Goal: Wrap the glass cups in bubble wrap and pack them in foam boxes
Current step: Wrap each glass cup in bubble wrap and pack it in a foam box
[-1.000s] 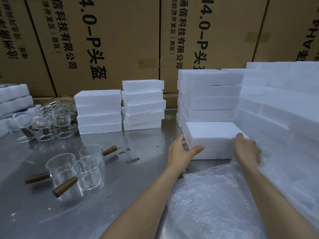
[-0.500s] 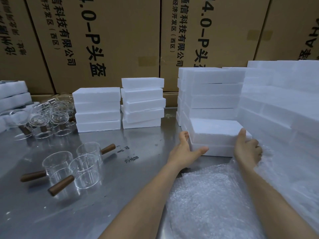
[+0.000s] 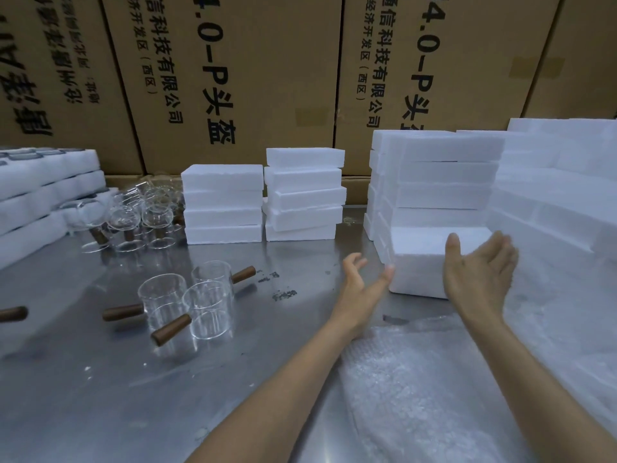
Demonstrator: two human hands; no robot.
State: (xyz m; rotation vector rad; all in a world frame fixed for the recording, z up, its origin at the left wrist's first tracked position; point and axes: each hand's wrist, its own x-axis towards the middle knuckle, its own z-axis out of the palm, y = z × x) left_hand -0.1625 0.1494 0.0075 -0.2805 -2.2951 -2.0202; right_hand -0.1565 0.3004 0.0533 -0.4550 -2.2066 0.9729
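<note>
A white foam box (image 3: pixel 419 262) sits on the steel table (image 3: pixel 100 396) in front of a tall foam stack. My left hand (image 3: pixel 359 284) hovers just left of it, fingers spread, thumb close to its corner. My right hand (image 3: pixel 477 274) is lifted in front of the box's right end, palm turned inward, fingers relaxed, holding nothing. Three glass cups with wooden handles (image 3: pixel 187 302) stand close together at centre left. A sheet of bubble wrap (image 3: pixel 417 389) lies under my right forearm.
Two short foam stacks (image 3: pixel 260 198) stand mid-table and taller ones (image 3: pixel 440 182) at the right. More glass cups (image 3: pixel 133 218) cluster at the back left beside foam trays (image 3: pixel 40 195). Cardboard cartons (image 3: pixel 233 78) wall the back.
Both hands have let go of the foam box and pulled back from its ends. The box now rests on the table; my right hand has risen and opened.
</note>
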